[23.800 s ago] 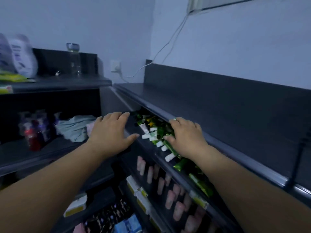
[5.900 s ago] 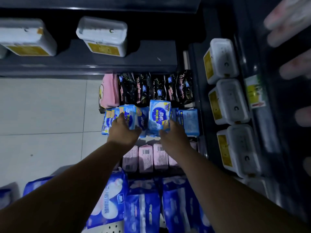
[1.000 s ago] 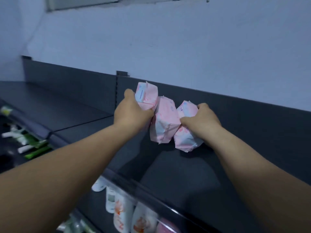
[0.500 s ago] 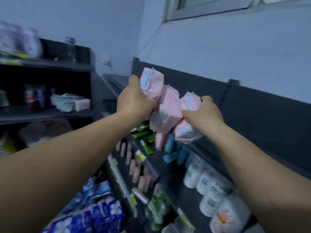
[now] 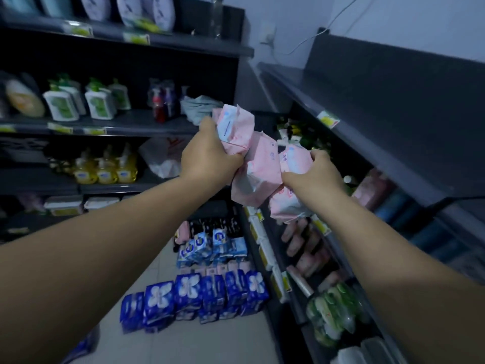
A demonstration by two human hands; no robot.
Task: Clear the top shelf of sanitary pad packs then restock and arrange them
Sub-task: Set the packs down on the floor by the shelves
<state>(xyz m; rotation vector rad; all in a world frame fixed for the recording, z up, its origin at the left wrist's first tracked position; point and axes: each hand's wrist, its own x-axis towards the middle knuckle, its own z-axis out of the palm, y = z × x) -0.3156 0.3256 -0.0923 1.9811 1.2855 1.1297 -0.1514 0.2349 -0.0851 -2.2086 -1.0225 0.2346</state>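
Several pink packs | clutched by left grip, right grip | top shelf | blue packs on floor

Dark shelving fills the left side, and a second dark unit on the right has its top shelf against a pale wall. A thin cable runs to what may be a socket in the corner. The tiled floor is light, the room dim.
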